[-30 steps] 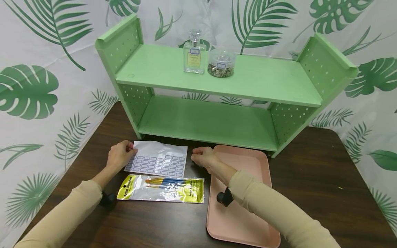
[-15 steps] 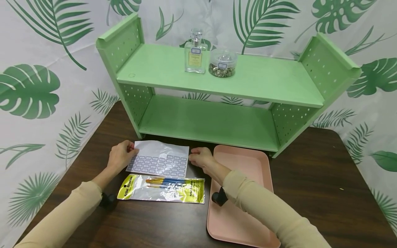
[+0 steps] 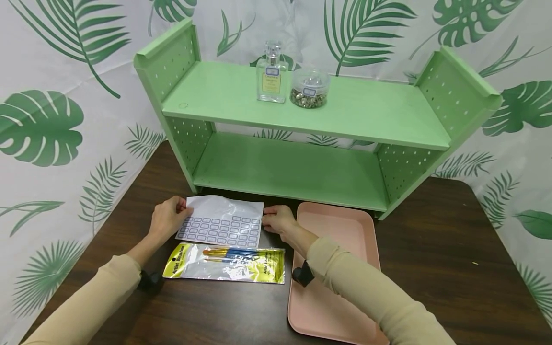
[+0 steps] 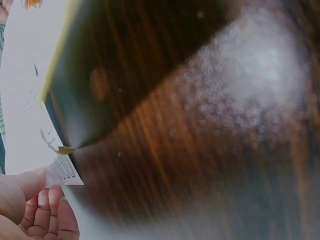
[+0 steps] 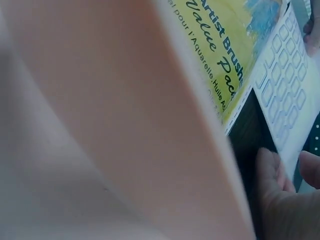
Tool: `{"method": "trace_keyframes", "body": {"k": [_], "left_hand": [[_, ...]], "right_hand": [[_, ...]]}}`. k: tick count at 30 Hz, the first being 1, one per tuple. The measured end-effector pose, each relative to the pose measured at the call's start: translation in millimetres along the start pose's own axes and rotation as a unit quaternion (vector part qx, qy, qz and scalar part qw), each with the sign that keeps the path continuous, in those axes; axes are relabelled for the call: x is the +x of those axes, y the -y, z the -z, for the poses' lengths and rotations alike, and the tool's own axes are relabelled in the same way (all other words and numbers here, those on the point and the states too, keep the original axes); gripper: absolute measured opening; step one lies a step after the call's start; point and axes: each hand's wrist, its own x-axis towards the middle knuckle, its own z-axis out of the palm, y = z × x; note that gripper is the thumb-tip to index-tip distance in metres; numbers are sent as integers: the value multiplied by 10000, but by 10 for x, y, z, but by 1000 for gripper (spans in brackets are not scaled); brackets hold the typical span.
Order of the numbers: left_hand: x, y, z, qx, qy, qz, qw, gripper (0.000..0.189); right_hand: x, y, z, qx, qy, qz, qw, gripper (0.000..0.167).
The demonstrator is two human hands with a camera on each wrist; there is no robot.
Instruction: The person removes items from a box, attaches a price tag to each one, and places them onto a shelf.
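Observation:
A white sheet of small blue-framed labels (image 3: pixel 221 211) is on the dark table in front of the shelf. At its left edge my left hand (image 3: pixel 166 215) pinches the paper between thumb and fingers; the left wrist view shows a corner of the label sheet (image 4: pixel 62 172) by those fingertips. My right hand (image 3: pixel 282 221) holds the opposite edge, and in the right wrist view its thumb and fingers (image 5: pixel 268 167) sit on either side of the sheet's corner. Just below the sheet lies a clear and yellow packet of artist brushes (image 3: pixel 224 264) with blue handles.
A pink tray (image 3: pixel 332 321) lies under my right forearm. The green two-tier shelf (image 3: pixel 293 163) stands behind the sheet. On its upper tier are a glass perfume bottle (image 3: pixel 271 81) and a clear round jar (image 3: pixel 309 91) of small metallic pieces, each bearing a label.
My right hand has moved slightly left to the sheet's right edge and now holds it. The sheet has shifted a little to the right; the left hand has barely moved.

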Motion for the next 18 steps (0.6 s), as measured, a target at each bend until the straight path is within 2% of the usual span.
{"method": "trace_keyframes", "body": {"k": [3,8,13,18], "left_hand": [[-1,-1,-4,-27,-12,9,10000,15],[5,-10,-1,-111,-57,-90,9999,15],[12,-34,38,-297,-213,-280,9989,14],[31,-112,114,-670,-317,-367,9966,16]], "right_hand": [[12,0,-8,-28,-43,78,10000,29],[-4,14,-5,-292,-83,426,9986,16],[-43,34,40,-479,-113,764,9959,14],[-75,79,131,-144,-120,993,9949,15]]}}
